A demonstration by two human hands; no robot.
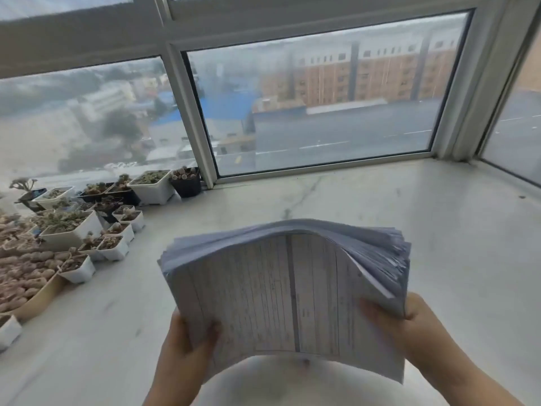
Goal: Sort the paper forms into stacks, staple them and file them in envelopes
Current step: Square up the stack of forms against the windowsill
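Note:
A thick stack of printed paper forms (281, 285) is held up in the air above a white marble sill (409, 224). The top sheet shows ruled tables and a dark vertical bar. My left hand (190, 338) grips the stack's lower left edge, thumb on the top sheet. My right hand (401, 320) grips the lower right side, thumb pressed on the top sheet. The far end of the stack bends downward, and the sheets fan apart at the right edge. No stapler or envelope is visible.
Several small white and black pots of succulents (87, 227) crowd the left side of the sill. A tan tray of pale plants (26, 276) sits at the far left. Large windows (322, 106) bound the sill at the back and right.

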